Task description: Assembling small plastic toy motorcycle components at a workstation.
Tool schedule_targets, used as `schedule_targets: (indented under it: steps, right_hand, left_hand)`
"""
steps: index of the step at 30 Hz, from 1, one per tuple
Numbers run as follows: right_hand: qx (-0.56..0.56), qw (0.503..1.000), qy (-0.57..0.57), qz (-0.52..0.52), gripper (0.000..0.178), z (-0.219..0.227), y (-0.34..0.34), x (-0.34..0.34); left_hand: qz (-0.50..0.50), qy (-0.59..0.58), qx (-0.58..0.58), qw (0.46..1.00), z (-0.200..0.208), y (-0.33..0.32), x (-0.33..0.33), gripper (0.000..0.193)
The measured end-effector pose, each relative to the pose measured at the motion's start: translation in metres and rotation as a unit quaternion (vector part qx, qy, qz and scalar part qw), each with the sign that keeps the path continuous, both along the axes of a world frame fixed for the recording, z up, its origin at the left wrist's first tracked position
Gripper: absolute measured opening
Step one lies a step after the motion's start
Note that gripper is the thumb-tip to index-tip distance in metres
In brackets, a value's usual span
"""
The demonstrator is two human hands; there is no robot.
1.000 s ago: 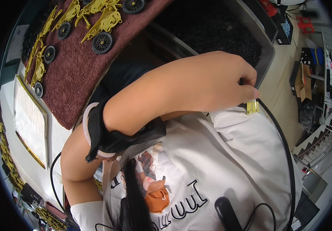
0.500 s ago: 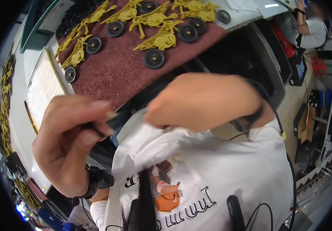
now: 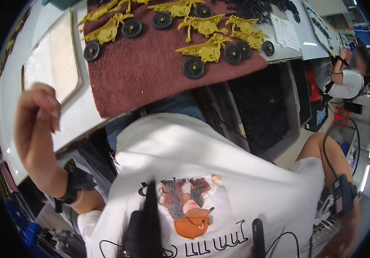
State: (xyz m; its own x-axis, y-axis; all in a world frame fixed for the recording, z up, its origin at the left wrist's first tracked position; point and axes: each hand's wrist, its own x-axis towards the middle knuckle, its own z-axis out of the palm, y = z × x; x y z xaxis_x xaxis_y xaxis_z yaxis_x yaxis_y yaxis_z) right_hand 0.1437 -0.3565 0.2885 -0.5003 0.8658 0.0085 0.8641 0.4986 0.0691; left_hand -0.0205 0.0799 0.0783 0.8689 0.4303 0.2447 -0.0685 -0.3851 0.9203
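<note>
**My left hand [image 3: 36, 112] is up, my right hand [image 3: 338, 247] down**

Half a second ago both hands were close together in front of my white shirt [image 3: 163, 142]; now they have spread wide, so neither is on the yellow frames [image 3: 204, 50]. My left hand is curled over the near end of the pale pad [image 3: 58, 56]; I can't tell whether it touches it or grips anything. My right hand is blurred at the lower edge, its state just as unclear.

The yellow frames, with black wheels [image 3: 189, 71], lie on the maroon towel [image 3: 129, 81] covering part of the white surface [image 3: 79, 116]. Beyond are black parts [image 3: 253, 13] and a paper sheet [image 3: 286, 31]; below stands a dark bin [image 3: 295, 114]. Black hair [image 3: 150, 215] hides some of my shirt, and a cable [image 3: 359, 144] loops by my right arm, where it could catch. A co-worker [image 3: 349, 85] sits off to my right.
</note>
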Motion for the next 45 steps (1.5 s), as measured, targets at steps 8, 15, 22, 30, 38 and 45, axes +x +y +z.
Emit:
schedule_targets:
  steps: [8,15,22,30,38,45]
  right_hand:
    - [0.033,0.989,0.140,-0.037,0.051,0.009,-0.032,0.038]
    - [0.094,0.940,0.317,-0.080,0.042,-0.019,-0.041,0.088]
    - [0.143,0.862,0.468,-0.133,0.033,-0.057,-0.012,0.117]
    - [0.218,0.769,0.568,-0.196,0.023,-0.069,0.044,0.130]
    - [0.130,0.778,0.359,-0.498,0.024,-0.183,0.162,0.141]
    - [0.032,0.875,0.211,-0.434,0.039,-0.235,0.212,0.137]
  left_hand:
    - [-0.083,0.008,0.123,0.989,0.005,0.021,-0.011,0.023]
    - [0.027,0.089,0.044,0.995,0.007,-0.015,0.005,0.031]
    - [-0.025,-0.033,-0.092,0.995,-0.029,-0.026,0.026,0.008]
    - [-0.046,-0.110,-0.227,0.967,-0.058,-0.016,0.013,0.011]
    - [-0.025,-0.067,-0.177,0.982,-0.067,-0.013,-0.004,0.015]
    - [0.020,-0.109,-0.276,0.955,-0.071,-0.034,0.028,0.018]
